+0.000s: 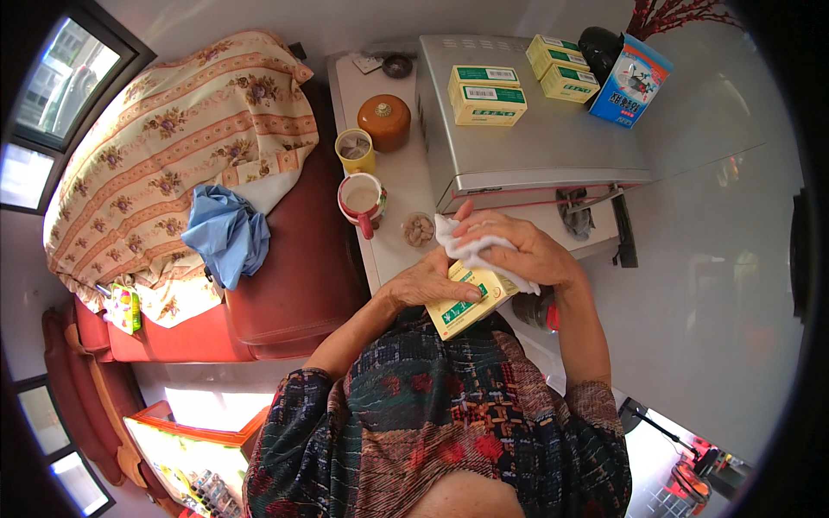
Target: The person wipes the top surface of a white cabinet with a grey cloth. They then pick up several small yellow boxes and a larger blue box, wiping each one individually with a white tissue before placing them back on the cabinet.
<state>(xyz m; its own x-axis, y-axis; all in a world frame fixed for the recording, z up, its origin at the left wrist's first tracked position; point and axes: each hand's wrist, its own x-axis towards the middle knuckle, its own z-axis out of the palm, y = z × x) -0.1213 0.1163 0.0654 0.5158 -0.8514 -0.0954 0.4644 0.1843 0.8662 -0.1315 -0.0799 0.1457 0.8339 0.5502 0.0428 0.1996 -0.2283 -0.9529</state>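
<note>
Close to my body I hold a pale yellow carton with green panels [451,321], tilted. My left hand [420,281] is closed round its left side, the thumb lying across the front face. A crumpled white cloth [449,235] is gripped in my right hand [528,247] and rests against the carton's upper end. Part of the cloth hangs beside my right wrist. Just beyond my left hand, a small clear dish of brown pieces [418,230] sits on the white counter [390,257].
A silver appliance [544,147] bears similar yellow cartons [488,95], more cartons [566,69] and a blue packet [629,86]. Left of it stand a red-handled mug [361,200], a yellow cup [355,152] and a brown lidded pot [385,125]. A red sofa [289,293] holds blue fabric [226,235].
</note>
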